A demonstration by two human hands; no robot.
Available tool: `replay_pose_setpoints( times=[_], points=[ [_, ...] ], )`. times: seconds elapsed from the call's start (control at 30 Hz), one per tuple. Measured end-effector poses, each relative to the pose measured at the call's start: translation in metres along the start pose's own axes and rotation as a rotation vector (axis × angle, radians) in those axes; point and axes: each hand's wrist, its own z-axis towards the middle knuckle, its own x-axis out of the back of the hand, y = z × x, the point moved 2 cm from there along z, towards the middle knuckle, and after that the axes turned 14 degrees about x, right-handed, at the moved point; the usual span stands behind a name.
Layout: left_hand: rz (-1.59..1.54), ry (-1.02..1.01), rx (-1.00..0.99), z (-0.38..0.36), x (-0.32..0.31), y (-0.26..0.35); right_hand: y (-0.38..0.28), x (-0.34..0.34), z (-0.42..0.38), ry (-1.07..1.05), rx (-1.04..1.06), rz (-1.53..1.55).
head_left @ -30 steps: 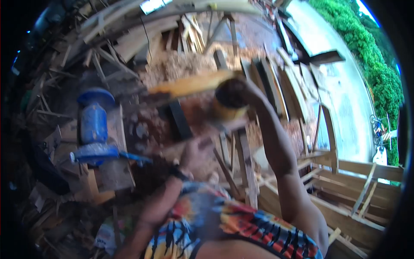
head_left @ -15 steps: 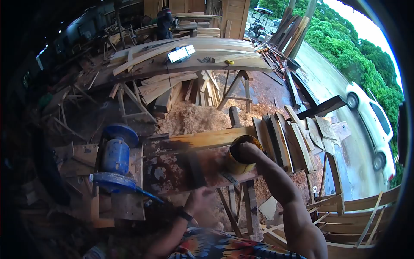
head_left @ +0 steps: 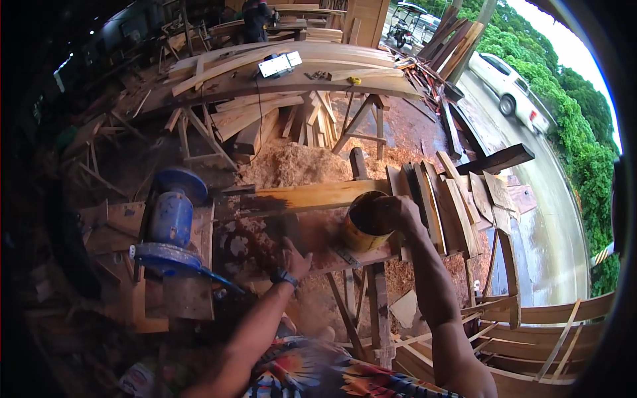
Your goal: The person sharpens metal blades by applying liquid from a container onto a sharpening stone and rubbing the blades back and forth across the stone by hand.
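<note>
A yellow metal can (head_left: 365,232) with dark stains stands on the reddish, blotched board (head_left: 318,229) of the bench. My right hand (head_left: 402,213) is closed at the can's right rim, its fingertips hidden by the hand and the rim. Whatever those fingers hold cannot be made out. Over the board's near edge, my left hand (head_left: 296,260) has thumb and fingers apart, with a dark watch on its wrist. A dark blurred patch lies on the board just beyond that hand.
A blue bench grinder-like machine (head_left: 174,225) stands at left. Upright leaning boards (head_left: 431,205) are stacked right of the can. Behind are sawdust (head_left: 298,166), a long plank table (head_left: 232,86) and a person (head_left: 255,23). A white pickup (head_left: 507,86) is on the road.
My right hand has shifted from over the can's mouth to its right rim. My left hand has moved forward towards the board. The white pickup has driven farther up the road.
</note>
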Motion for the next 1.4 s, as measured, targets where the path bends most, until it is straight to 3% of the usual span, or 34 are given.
replay_pose_setpoints(
  times=[0.03, 0.13, 0.2, 0.27, 0.33, 0.37, 0.43, 0.53, 0.67, 0.73, 0.9, 1.0, 1.1, 1.23, 1.4],
  points=[
    [0.051, -0.067, 0.063, -0.001, -0.001, 0.0, 0.003, 0.006, -0.001, 0.045, 0.089, 0.021],
    [0.175, -0.222, 0.193, -0.006, 0.017, 0.024, -0.006, 0.027, -0.016, 0.353, -0.15, 0.478],
    [0.23, -0.276, 0.206, -0.02, 0.044, 0.044, -0.013, 0.031, -0.023, 0.334, -0.201, 0.739],
    [0.174, -0.088, 0.072, -0.007, 0.0, 0.011, -0.018, 0.029, -0.039, 0.289, -0.281, 0.996],
    [0.069, -0.061, 0.041, -0.026, -0.003, -0.004, -0.038, 0.014, -0.049, 0.27, -0.307, 1.264],
    [-0.008, -0.12, 0.078, -0.026, 0.015, 0.007, -0.048, 0.002, -0.052, 0.267, -0.268, 1.173],
    [0.043, 0.059, 0.045, -0.031, 0.019, -0.004, -0.075, -0.022, -0.058, 0.14, -0.333, 1.229],
    [-0.065, 0.028, 0.017, -0.031, 0.061, -0.006, -0.087, -0.088, -0.066, -0.007, -0.379, 1.287],
    [-0.151, 0.04, -0.117, -0.026, 0.085, -0.021, -0.094, -0.175, -0.078, -0.07, -0.187, 0.925],
    [-0.144, 0.02, -0.197, -0.029, 0.094, -0.019, -0.112, -0.183, -0.077, -0.124, -0.162, 0.718],
    [-0.06, -0.009, -0.451, -0.049, 0.089, -0.012, -0.137, -0.2, -0.086, -0.005, -0.033, 0.494],
    [0.022, -0.026, -0.489, -0.051, 0.079, -0.018, -0.145, -0.203, -0.086, -0.045, -0.14, 0.596],
    [0.08, -0.045, -0.521, -0.05, 0.073, -0.023, -0.135, -0.218, -0.089, 0.04, 0.058, 0.473],
    [0.147, -0.041, -0.506, -0.05, 0.072, -0.023, -0.119, -0.222, -0.09, -0.062, 0.028, 0.606],
    [0.21, -0.044, -0.492, -0.061, 0.078, -0.025, -0.102, -0.194, -0.111, -0.208, -0.229, 0.605]
  ],
)
